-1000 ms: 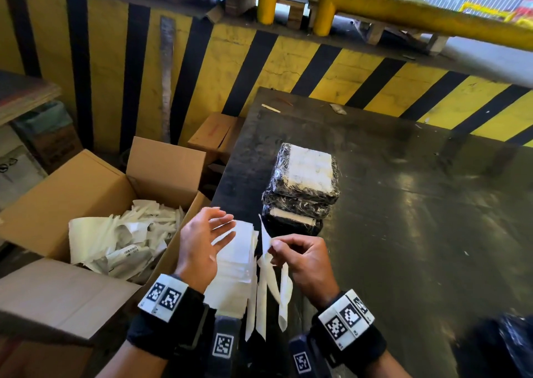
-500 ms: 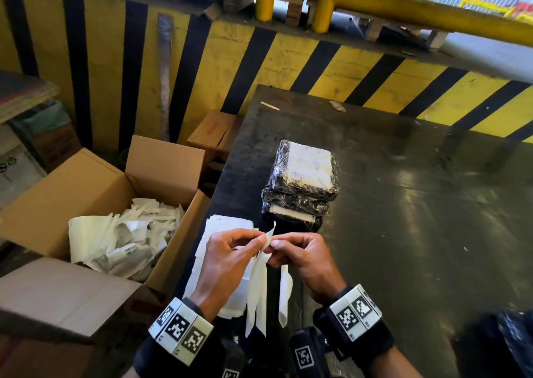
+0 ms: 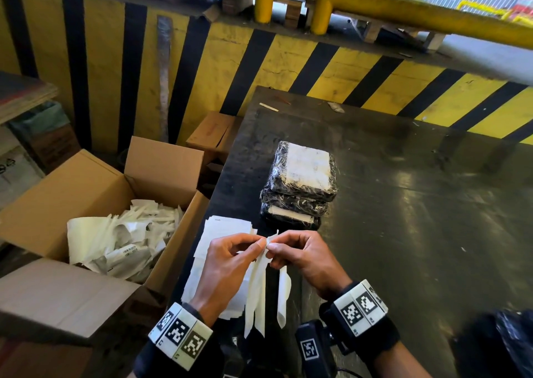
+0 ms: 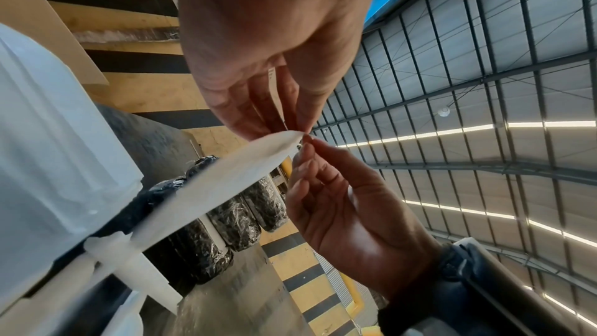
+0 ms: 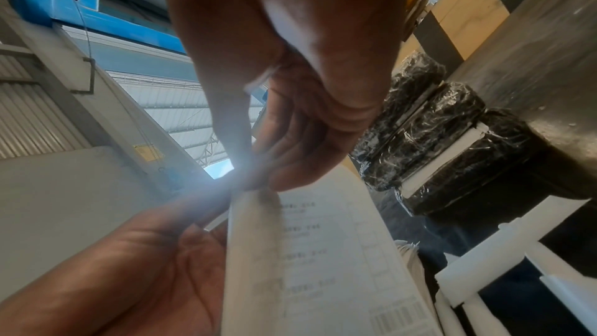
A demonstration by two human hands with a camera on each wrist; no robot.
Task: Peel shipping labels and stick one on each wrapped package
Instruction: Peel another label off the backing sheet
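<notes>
Both hands meet over the near left part of the dark table (image 3: 403,233). My left hand (image 3: 230,262) and right hand (image 3: 302,258) each pinch the top corner of a white label sheet (image 3: 256,291) that hangs down between them; its printed face (image 5: 329,259) shows in the right wrist view, its edge (image 4: 226,180) in the left wrist view. Just beyond the hands stands a stack of three black film-wrapped packages (image 3: 300,187), the top one bearing a white label (image 3: 308,170). A pile of loose label sheets (image 3: 222,233) lies under my left hand.
An open cardboard box (image 3: 95,193) holding peeled backing paper (image 3: 121,233) stands left of the table. A smaller closed carton (image 3: 213,132) sits behind it. A yellow and black striped wall (image 3: 288,69) runs along the back. A black bag (image 3: 507,346) lies at the near right.
My left hand, open beside the sheet a second ago, has come in and pinched its top corner next to my right fingers. The right hand has kept hold of the sheet.
</notes>
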